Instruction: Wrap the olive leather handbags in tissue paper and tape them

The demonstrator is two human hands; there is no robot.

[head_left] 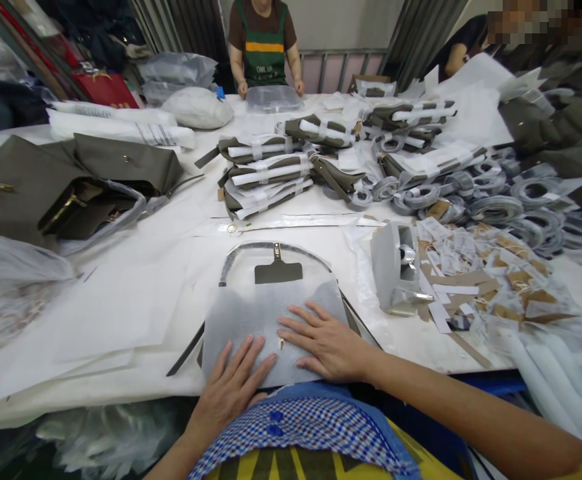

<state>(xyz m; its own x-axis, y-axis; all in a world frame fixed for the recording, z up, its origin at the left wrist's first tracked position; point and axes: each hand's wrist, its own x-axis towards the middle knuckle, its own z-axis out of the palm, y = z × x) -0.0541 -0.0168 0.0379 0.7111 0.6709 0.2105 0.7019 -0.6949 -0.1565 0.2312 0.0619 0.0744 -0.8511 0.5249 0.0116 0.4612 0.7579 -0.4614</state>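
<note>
A handbag lies flat at the table's front edge. A pale translucent sheet (265, 303) covers its body. Above the sheet show the bag's olive tab (278, 272) and its arched handle (315, 257), wrapped in clear film. Dark strap ends stick out at both sides. My left hand (238, 377) rests on the sheet's lower left, fingers stretched out. With fingers spread, my right hand (333, 343) presses flat on the sheet, right of centre. Between the hands, a small gold-coloured clasp (281, 343) shows at the sheet's surface. Neither hand holds anything.
A tape dispenser (395, 270) stands to the right, beside piled tags (501, 273). Rolled straps (495, 208) and paper-wrapped olive pieces (271, 170) lie behind. Olive bags (15, 193) stand at left near white sheets (105, 313). A co-worker (265, 50) stands across the table.
</note>
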